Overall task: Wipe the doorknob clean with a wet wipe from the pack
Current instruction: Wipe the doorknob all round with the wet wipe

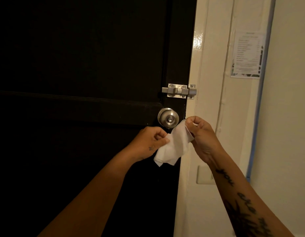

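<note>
Both hands, left hand (pixel 148 141) and right hand (pixel 202 134), pinch a crumpled white wet wipe (pixel 174 146) just below the round brushed-steel doorknob (pixel 168 118).

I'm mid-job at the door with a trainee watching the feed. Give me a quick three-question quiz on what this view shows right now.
1. True or false: the wet wipe is already pressed against the doorknob.
2. Which hand holds the wipe's upper end, nearer the knob?
A. left hand
B. right hand
C. neither
3. Fill in: the metal fitting directly above the doorknob is a slide ____.

Key
1. False: the wipe hangs stretched between both hands, just below and to the right of the knob.
2. B.
3. Bolt, mounted at the edge of the dark door.
</note>
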